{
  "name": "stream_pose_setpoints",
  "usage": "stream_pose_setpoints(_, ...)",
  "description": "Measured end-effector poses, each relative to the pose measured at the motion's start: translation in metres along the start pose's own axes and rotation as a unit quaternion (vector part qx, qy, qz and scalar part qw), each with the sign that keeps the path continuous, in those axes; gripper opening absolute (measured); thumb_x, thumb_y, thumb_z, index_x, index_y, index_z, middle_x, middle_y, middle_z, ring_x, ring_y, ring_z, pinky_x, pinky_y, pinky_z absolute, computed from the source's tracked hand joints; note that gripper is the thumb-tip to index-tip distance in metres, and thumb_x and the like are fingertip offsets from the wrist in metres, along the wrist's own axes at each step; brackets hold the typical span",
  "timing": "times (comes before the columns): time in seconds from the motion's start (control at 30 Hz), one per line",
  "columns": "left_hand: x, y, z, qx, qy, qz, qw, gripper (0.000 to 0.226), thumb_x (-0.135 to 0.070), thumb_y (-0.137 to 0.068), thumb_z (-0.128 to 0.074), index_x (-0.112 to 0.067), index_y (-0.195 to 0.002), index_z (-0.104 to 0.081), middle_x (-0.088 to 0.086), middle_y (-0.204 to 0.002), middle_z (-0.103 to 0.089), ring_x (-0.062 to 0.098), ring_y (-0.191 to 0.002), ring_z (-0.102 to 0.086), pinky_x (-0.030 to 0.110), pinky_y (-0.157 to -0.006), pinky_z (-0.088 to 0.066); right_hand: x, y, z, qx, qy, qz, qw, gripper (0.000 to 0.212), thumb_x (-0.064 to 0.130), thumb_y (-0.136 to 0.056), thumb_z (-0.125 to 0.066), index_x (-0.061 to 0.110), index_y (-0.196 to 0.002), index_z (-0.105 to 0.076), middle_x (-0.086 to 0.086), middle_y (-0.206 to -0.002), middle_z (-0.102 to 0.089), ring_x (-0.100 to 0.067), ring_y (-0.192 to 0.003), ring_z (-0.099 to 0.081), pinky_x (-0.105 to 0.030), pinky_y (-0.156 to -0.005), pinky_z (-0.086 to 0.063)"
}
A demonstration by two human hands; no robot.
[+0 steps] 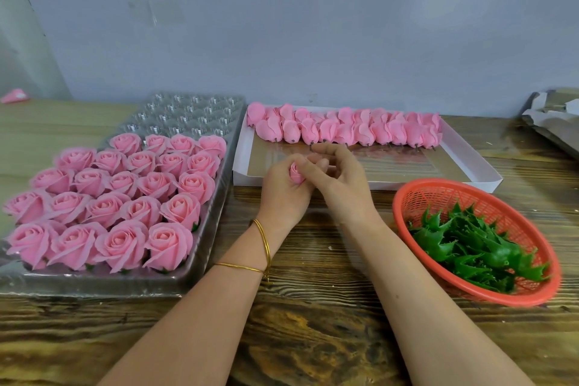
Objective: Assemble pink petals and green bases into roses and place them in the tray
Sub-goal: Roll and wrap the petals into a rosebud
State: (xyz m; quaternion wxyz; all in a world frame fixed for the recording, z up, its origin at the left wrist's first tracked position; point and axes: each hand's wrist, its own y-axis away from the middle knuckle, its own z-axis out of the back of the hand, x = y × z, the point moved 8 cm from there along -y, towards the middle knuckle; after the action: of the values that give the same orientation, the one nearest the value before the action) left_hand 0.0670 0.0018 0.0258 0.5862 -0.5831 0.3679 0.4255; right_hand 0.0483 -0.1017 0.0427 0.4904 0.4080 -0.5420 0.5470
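My left hand (285,194) grips a pink petal bud (296,173) at the table's middle, fingers curled round it. My right hand (340,177) sits right beside it with curled fingers touching the left hand's fingertips; whether it holds anything I cannot tell. A clear plastic tray (200,255) on the left holds several finished pink roses (125,216), with empty cells at its far end. A white shallow box (470,166) behind my hands carries a row of pink petal buds (344,130). Green bases (470,244) fill a red basket (416,194) on the right.
The wooden table (313,338) stretches toward me under both forearms. Two gold bangles (264,247) circle my left wrist. Grey cardboard (554,116) lies at the far right edge, and a pink scrap (15,95) sits at the far left by the wall.
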Motion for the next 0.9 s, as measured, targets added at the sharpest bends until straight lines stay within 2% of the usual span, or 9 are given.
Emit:
stream_pose_setpoints(0.13, -0.001, 0.000, -0.002, 0.006, -0.009, -0.017, 1.000, 0.012, -0.053, -0.076, -0.062, -0.045, -0.070, -0.068, -0.017, -0.069, -0.068, 0.001, -0.071, -0.063, 0.021, -0.066, -0.046, 0.000, 0.001, -0.001, -0.002, 0.004, -0.006, 1.000, 0.035, 0.015, -0.083, -0.075, 0.014, -0.114, -0.058, -0.003, -0.109, -0.066, -0.012, -0.094, -0.061, -0.027, -0.086, -0.053)
stream_pose_setpoints(0.23, 0.000, 0.000, -0.003, 0.011, -0.008, -0.025, 1.000, 0.025, -0.052, -0.080, -0.061, -0.029, -0.076, -0.072, -0.003, -0.077, -0.073, 0.015, -0.077, -0.069, 0.034, -0.068, -0.052, 0.001, 0.001, -0.003, 0.008, 0.008, 0.000, 1.000, 0.034, 0.015, -0.082, -0.076, 0.015, -0.112, -0.060, 0.003, -0.102, -0.066, -0.007, -0.091, -0.061, -0.020, -0.082, -0.053)
stream_pose_setpoints(0.37, -0.001, 0.002, -0.001, 0.006, -0.013, -0.028, 0.999, 0.042, -0.052, -0.081, -0.059, -0.012, -0.081, -0.072, 0.010, -0.078, -0.072, 0.029, -0.080, -0.068, 0.047, -0.071, -0.054, -0.001, 0.001, -0.002, 0.012, 0.018, 0.003, 1.000, 0.031, 0.016, -0.081, -0.077, 0.016, -0.109, -0.063, -0.004, -0.108, -0.067, -0.016, -0.100, -0.062, -0.030, -0.088, -0.053)
stream_pose_setpoints(0.5, -0.001, 0.003, 0.001, -0.002, -0.019, -0.007, 1.000, 0.041, -0.049, -0.082, -0.061, -0.009, -0.082, -0.070, 0.013, -0.079, -0.071, 0.031, -0.081, -0.068, 0.050, -0.074, -0.055, 0.000, 0.002, -0.005, 0.021, 0.012, 0.015, 1.000, 0.026, 0.015, -0.083, -0.076, 0.010, -0.107, -0.066, 0.001, -0.092, -0.068, 0.000, -0.083, -0.061, -0.015, -0.075, -0.051)
stream_pose_setpoints(0.57, 0.000, 0.003, 0.002, -0.007, -0.010, 0.012, 1.000, 0.027, -0.042, -0.085, -0.062, -0.017, -0.087, -0.072, 0.009, -0.083, -0.073, 0.027, -0.085, -0.069, 0.047, -0.079, -0.056, 0.000, 0.002, -0.006, 0.020, -0.014, 0.011, 1.000, 0.021, 0.012, -0.084, -0.075, 0.005, -0.103, -0.067, 0.001, -0.084, -0.068, 0.003, -0.076, -0.061, -0.016, -0.072, -0.051)
stream_pose_setpoints(0.63, 0.000, 0.002, 0.005, -0.019, -0.014, 0.018, 1.000, 0.013, -0.034, -0.089, -0.063, -0.025, -0.085, -0.072, 0.003, -0.083, -0.073, 0.021, -0.085, -0.069, 0.043, -0.080, -0.056, -0.001, 0.003, -0.007, 0.026, -0.047, -0.002, 0.999, 0.021, 0.016, -0.083, -0.074, 0.001, -0.097, -0.068, -0.007, -0.083, -0.068, -0.008, -0.080, -0.061, -0.028, -0.075, -0.051)
stream_pose_setpoints(0.77, -0.005, 0.003, 0.014, -0.072, -0.032, -0.002, 0.997, 0.029, -0.025, -0.093, -0.061, -0.018, -0.065, -0.061, -0.005, -0.061, -0.062, 0.007, -0.060, -0.058, 0.027, -0.057, -0.047, -0.005, 0.002, -0.008, 0.028, -0.114, -0.033, 0.992, 0.009, 0.015, -0.084, -0.061, 0.007, -0.086, -0.065, -0.011, -0.083, -0.063, -0.019, -0.083, -0.058, -0.034, -0.076, -0.047)
stream_pose_setpoints(0.83, -0.007, 0.002, 0.017, -0.088, -0.037, -0.009, 0.995, 0.029, -0.029, -0.094, -0.060, -0.018, -0.067, -0.058, 0.006, -0.072, -0.064, 0.014, -0.070, -0.060, 0.032, -0.063, -0.049, -0.004, 0.000, -0.006, 0.020, -0.091, -0.023, 0.995, 0.015, 0.010, -0.075, -0.056, 0.007, -0.087, -0.065, -0.013, -0.086, -0.065, -0.021, -0.085, -0.061, -0.038, -0.081, -0.050)
stream_pose_setpoints(0.9, -0.007, 0.001, 0.018, -0.090, 0.001, -0.001, 0.996, 0.027, -0.032, -0.094, -0.060, -0.009, -0.079, -0.064, 0.020, -0.089, -0.066, 0.029, -0.085, -0.065, 0.042, -0.075, -0.054, -0.002, 0.000, -0.005, 0.026, -0.052, 0.004, 0.998, 0.021, -0.007, -0.077, -0.055, 0.007, -0.090, -0.065, -0.009, -0.085, -0.066, -0.015, -0.084, -0.062, -0.034, -0.082, -0.053)
